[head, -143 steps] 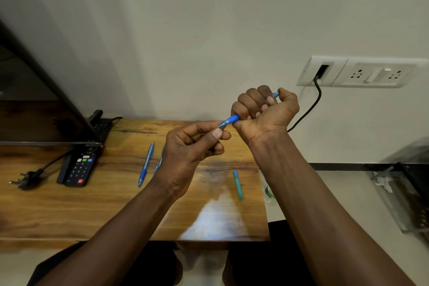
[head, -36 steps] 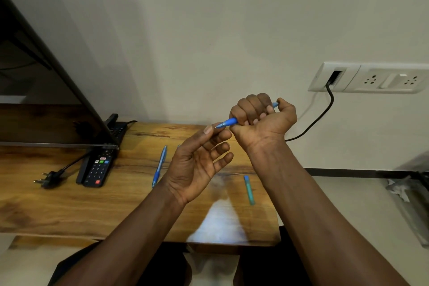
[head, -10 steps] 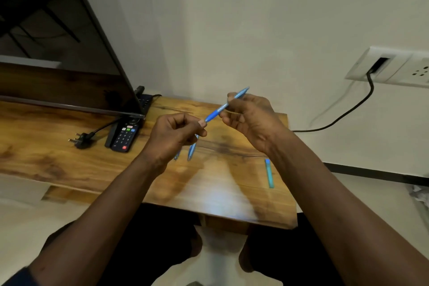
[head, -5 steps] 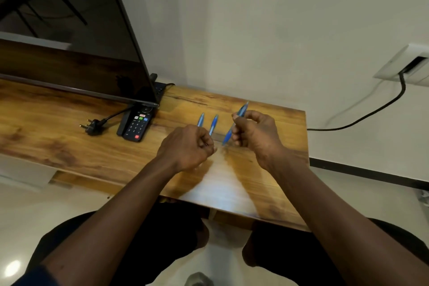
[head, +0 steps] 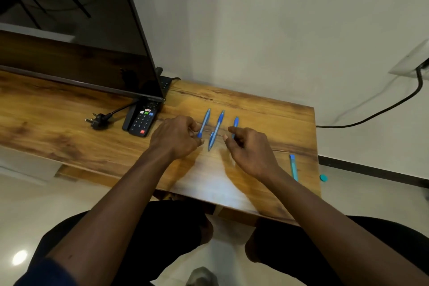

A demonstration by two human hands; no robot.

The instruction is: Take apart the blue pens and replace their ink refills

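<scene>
Three blue pens (head: 217,129) lie parallel mid-frame on the worktop (head: 267,109), likely lined up to track which are done; left hand (head: 175,138) curls its fingers at the leftmost pen's tip, right hand (head: 249,148) pinches the rightmost's lower end, probably setting it into the row.

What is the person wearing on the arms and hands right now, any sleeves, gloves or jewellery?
Both forearms are bare down to the left hand and right hand: no gloves, watch, rings or wristbands show. The only clothing on an arm is a dark blue sleeve edge at the left upper arm, at the bottom corner of the frame.
</scene>
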